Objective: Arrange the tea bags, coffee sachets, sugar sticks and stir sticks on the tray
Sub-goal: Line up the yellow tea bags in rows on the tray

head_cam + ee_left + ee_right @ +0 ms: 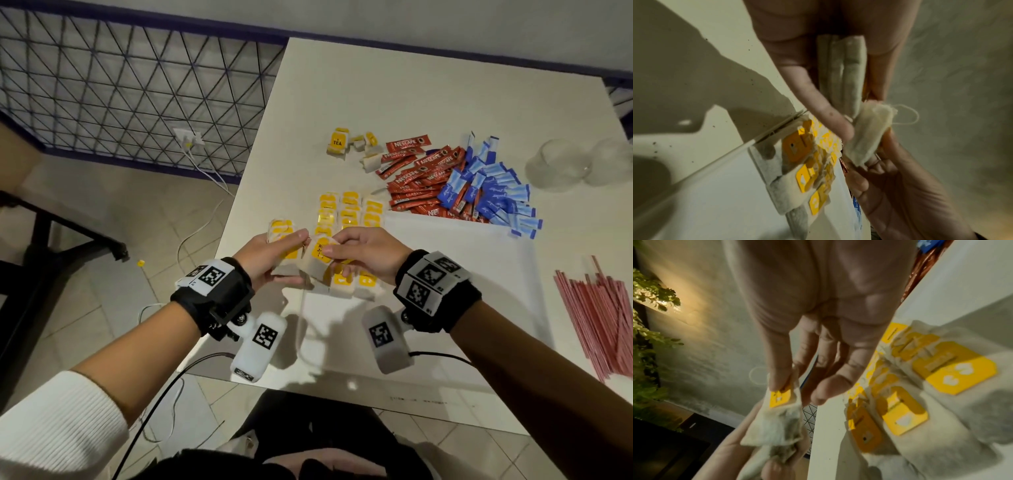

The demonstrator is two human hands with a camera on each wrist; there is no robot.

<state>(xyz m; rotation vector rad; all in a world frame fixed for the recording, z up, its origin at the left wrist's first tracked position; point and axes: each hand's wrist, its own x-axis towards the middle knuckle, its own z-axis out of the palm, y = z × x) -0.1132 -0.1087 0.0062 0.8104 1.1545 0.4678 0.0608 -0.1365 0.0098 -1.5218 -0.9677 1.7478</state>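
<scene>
My left hand (pixel 291 250) grips a small stack of tea bags (pixel 840 73) between thumb and fingers, just above the left end of the white tray (pixel 462 281). My right hand (pixel 330 248) meets it there. It pinches one tea bag (pixel 774 426) by its yellow tag (pixel 780 396), and the string loops loose. Rows of yellow-tagged tea bags (pixel 349 212) lie flat on the tray beyond and beneath the hands. The red coffee sachets (pixel 421 181), blue sugar sticks (pixel 493 192) and red stir sticks (pixel 603 318) lie on the table.
A few loose tea bags (pixel 352 144) lie farther back on the table. Clear plastic cups (pixel 565 164) stand at the back right. The table's left edge runs just beside my left hand, with tiled floor, cables and a wire fence (pixel 137 85) beyond it.
</scene>
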